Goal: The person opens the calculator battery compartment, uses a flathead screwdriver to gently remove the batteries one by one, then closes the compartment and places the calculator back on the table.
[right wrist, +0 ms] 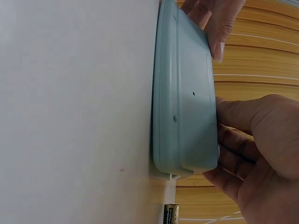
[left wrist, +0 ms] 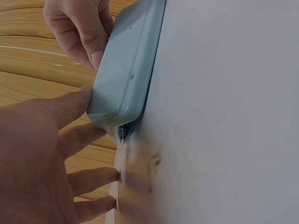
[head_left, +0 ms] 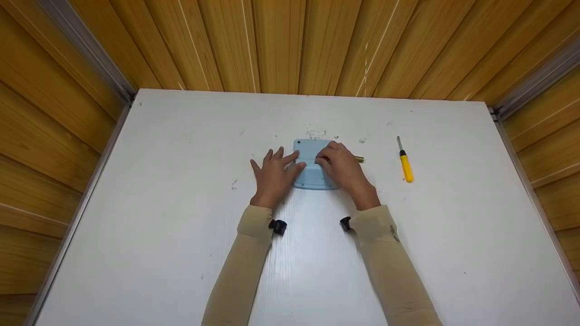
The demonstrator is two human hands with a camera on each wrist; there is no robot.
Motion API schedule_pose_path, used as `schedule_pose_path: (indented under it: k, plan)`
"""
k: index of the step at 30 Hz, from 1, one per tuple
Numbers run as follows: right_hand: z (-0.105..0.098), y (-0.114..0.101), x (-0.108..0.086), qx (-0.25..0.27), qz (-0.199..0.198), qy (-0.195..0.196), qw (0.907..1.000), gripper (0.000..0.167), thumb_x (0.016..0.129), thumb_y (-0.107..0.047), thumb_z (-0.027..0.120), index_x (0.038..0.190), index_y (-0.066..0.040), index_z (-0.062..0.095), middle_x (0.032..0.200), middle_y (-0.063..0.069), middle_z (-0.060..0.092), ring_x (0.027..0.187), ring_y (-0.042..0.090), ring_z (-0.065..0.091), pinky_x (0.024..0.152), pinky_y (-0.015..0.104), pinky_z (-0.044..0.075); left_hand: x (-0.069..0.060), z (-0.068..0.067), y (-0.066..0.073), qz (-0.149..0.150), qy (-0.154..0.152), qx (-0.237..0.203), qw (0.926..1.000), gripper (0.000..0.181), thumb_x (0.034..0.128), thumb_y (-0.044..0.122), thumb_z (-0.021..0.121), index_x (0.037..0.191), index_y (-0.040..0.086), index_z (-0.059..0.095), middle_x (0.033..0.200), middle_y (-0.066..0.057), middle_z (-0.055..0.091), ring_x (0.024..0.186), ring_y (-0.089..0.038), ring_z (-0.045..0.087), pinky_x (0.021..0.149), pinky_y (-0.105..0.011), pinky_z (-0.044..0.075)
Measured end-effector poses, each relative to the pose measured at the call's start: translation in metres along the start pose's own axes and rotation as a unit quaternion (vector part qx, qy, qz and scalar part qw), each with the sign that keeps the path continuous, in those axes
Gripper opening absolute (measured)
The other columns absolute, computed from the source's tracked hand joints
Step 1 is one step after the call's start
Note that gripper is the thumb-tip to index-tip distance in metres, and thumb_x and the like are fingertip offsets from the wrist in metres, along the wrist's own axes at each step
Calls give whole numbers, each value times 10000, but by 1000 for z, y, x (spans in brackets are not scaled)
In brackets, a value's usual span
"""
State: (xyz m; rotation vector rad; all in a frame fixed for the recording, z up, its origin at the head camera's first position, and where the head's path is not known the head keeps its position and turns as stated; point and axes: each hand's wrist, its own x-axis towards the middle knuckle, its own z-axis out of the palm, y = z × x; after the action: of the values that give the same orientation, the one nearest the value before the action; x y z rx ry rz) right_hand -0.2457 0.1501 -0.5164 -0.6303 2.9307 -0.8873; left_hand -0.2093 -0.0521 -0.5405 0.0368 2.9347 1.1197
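A light blue calculator (head_left: 310, 174) lies back side up on the white table, its raised lower part and small screw holes showing. My left hand (head_left: 273, 177) is at its left edge, thumb and index finger touching it while the other fingers spread out. My right hand (head_left: 343, 166) has its fingers curled against the calculator's back, gripping near the raised step. Whether a small part is between those fingers is hidden. In the right wrist view, my right thumb and fingers meet behind the calculator (right wrist: 191, 107). Just past the right hand lies a gold-and-black battery (right wrist: 171, 213).
A screwdriver (head_left: 406, 166) with a yellow handle lies to the right of the hands. The white table (head_left: 181, 253) has dark smudges beyond the calculator. Wood-patterned walls (head_left: 281, 45) stand around its back and sides.
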Motion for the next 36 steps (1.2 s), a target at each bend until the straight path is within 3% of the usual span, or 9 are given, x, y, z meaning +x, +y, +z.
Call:
schedule_pose_path:
  k: [9, 17, 23, 27, 36]
  plan:
    - [-8, -1, -6, 27, 238, -214, 9995, 206, 1040, -163, 719, 1158, -3, 773, 1149, 120, 667, 1173, 294, 622, 1071, 447, 504, 0, 2, 4, -61, 22, 102, 9999, 579, 1052, 522, 617, 1531, 197, 600, 1616, -147, 475, 1562, -404, 298, 1194, -765, 12]
    - [-11, -1, -19, -97, 655, -86, 9978, 304, 1036, -194, 731, 1239, 32, 734, 1268, 186, 657, 1261, 352, 618, 1080, 487, 497, -3, 4, 10, -64, 191, -63, 9998, 611, 1050, 455, 663, 1522, 75, 586, 1532, -143, 576, 1496, -365, 435, 1231, -697, 115]
    - [-10, 3, -27, 174, 1308, -24, 9912, 445, 1027, -255, 747, 1337, 51, 656, 1303, 198, 623, 1114, 317, 625, 991, 461, 536, -7, 6, 13, -65, 549, -196, 9983, 555, 1024, 372, 733, 1453, 33, 641, 1407, -136, 677, 1371, -316, 585, 1227, -631, 251]
    - [-8, 5, -31, 522, 1502, -62, 9873, 477, 1038, -272, 733, 1366, 56, 622, 1281, 194, 639, 1085, 307, 620, 944, 446, 542, -10, 7, 13, -23, 612, -189, 9979, 528, 1016, 334, 752, 1431, 23, 655, 1372, -137, 698, 1326, -305, 622, 1203, -573, 340]
    - [-4, 5, -36, 1070, 1560, 145, 9818, 506, 1049, -204, 712, 1415, 113, 565, 1263, 250, 673, 1125, 330, 668, 927, 449, 563, -16, 12, 19, 64, 568, -205, 9982, 532, 1004, 267, 773, 1436, -12, 636, 1353, -157, 703, 1299, -314, 636, 1216, -650, 258]
